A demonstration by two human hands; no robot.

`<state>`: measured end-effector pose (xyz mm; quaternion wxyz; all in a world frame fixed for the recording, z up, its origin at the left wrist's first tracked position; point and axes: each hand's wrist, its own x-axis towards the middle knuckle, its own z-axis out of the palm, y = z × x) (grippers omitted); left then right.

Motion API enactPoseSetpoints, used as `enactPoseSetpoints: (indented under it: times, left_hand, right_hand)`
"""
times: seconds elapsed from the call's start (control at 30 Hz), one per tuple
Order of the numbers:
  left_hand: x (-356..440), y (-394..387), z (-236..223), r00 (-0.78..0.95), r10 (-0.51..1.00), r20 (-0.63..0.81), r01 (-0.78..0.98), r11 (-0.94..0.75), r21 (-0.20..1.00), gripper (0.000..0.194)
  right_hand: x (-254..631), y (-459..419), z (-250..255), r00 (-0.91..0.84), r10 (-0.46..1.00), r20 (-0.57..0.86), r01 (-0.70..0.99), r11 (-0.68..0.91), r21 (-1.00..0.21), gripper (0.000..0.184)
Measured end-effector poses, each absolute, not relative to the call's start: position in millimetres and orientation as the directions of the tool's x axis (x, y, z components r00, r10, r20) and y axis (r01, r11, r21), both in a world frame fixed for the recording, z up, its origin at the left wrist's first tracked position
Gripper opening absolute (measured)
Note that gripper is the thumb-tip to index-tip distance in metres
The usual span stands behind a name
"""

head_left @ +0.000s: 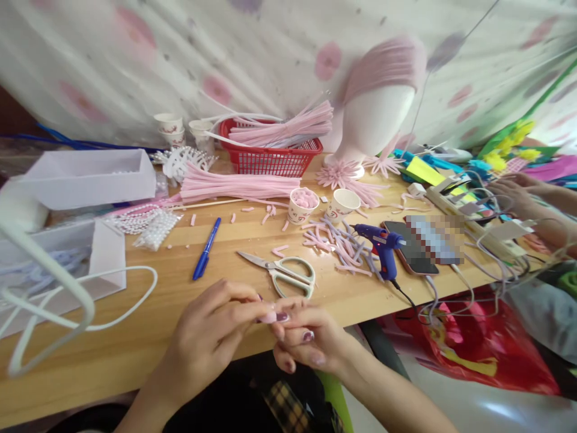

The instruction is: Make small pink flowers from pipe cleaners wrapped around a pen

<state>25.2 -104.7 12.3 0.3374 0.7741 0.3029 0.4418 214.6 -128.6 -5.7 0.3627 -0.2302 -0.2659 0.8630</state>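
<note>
From where I stand, 2 white boxes (90,183) sit well left of the scissors (293,275), a white cord (81,304) looping in front. Bead packs (155,228) also left of the scissors, then a blue pen (207,249), capped, nearer to them. Bundle of pink fuzzy stems (238,185) behind the scissors; red basket (270,161) with more stems, farther back. Left hand (207,337) on the near side of the scissors, slightly left, fingers bent and pinched in against the right hand's fingertips. A small pale pink bit (269,316) shows where they meet, just in front of the scissors; mostly hidden, can't tell which hand grips it. Right hand (311,340) in front of the scissors, fingers curled. Behind the scissors, 2 paper cups (301,215), 1 filled with pink pieces. Pink and lilac cut pieces (336,243) scattered just right of the scissors. White foam head (369,117) with pink wrap, far back right of the scissors. Blue glue gun (383,249) right of them, then 2 phones (412,252), power strips (491,231), and, well right, another person's hand (514,195).
</note>
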Motion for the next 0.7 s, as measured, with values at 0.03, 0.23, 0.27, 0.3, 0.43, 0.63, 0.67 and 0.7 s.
enactPoseSetpoints:
  times: [0.03, 0.23, 0.27, 0.3, 0.43, 0.63, 0.67, 0.7]
  left_hand:
    - [28, -107, 12, 0.355, 0.823, 0.443, 0.163, -0.522, 0.837, 0.032]
    - [48, -121, 12, 0.199, 0.973, -0.114, -0.081, 0.132, 0.988, 0.013]
    - [49, -122, 11, 0.179, 0.972, -0.155, -0.083, 0.171, 0.982, 0.011]
    - [49, -122, 10, 0.163, 0.973, -0.165, -0.083, 0.180, 0.980, 0.009]
    - [38, -119, 7, 0.217, 0.974, 0.065, -0.030, -0.060, 0.998, 0.007]
    - [20, -114, 5, 0.412, 0.796, 0.444, 0.182, -0.549, 0.816, 0.031]
    - [19, -114, 3, 0.403, 0.803, 0.440, 0.214, -0.550, 0.807, 0.033]
    - [19, -114, 1, 0.391, 0.817, 0.425, 0.241, -0.536, 0.809, 0.034]
  right_hand:
    - [216, -128, -4, -0.570, 0.802, -0.180, -0.438, -0.482, -0.759, 0.021]
    - [223, -131, 7, -0.387, 0.846, 0.366, 0.554, 0.531, -0.642, 0.022]
    - [223, -132, 8, -0.424, 0.812, 0.401, 0.604, 0.583, -0.543, 0.023]
    - [223, -133, 8, -0.441, 0.799, 0.409, 0.624, 0.600, -0.500, 0.023]
    - [219, -139, 3, -0.385, 0.904, 0.188, 0.388, 0.343, -0.855, 0.023]
    - [216, -141, -4, -0.534, 0.833, -0.145, -0.191, -0.286, -0.939, 0.034]
    - [217, -141, -1, -0.449, 0.887, -0.107, -0.080, -0.159, -0.984, 0.030]
    - [217, -141, 3, -0.352, 0.936, -0.027, 0.074, -0.001, -0.997, 0.025]
